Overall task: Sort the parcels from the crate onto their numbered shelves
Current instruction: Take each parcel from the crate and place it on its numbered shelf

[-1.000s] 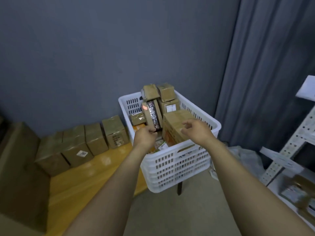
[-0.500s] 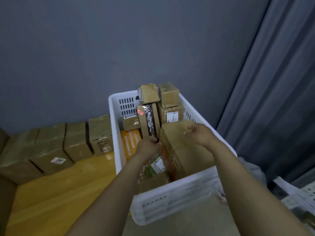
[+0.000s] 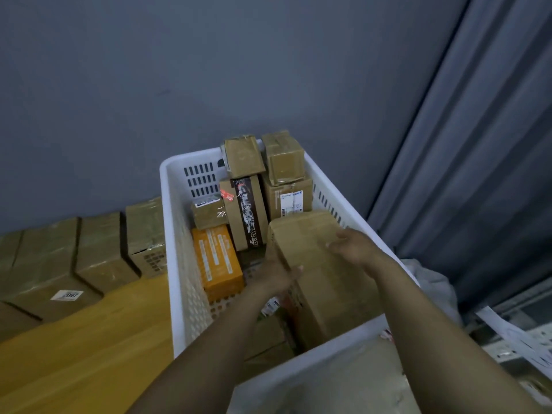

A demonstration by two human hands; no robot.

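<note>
A white slotted plastic crate [image 3: 168, 210] holds several parcels. A large brown cardboard box [image 3: 325, 288] lies along its right side. My left hand [image 3: 276, 274] grips this box's left edge, thumb over the top face and fingers down the side. On the box's top, near the far end, my right hand [image 3: 354, 248] rests with loosely bent fingers. Left of the box lie an orange parcel [image 3: 219, 261] and a brown parcel with a dark tape stripe [image 3: 246, 213]. Smaller brown parcels [image 3: 285, 158] are stacked at the crate's far end.
A row of taped cardboard boxes [image 3: 89, 252] stands on a yellow wooden surface [image 3: 89, 339] left of the crate, against the grey wall. A grey curtain [image 3: 478, 144] hangs on the right. Part of a metal shelf [image 3: 519, 330] with papers shows at the lower right.
The view has come closer over the crate. My left hand left the striped parcel and took the large box's left edge. My right hand stayed on the box's top.
</note>
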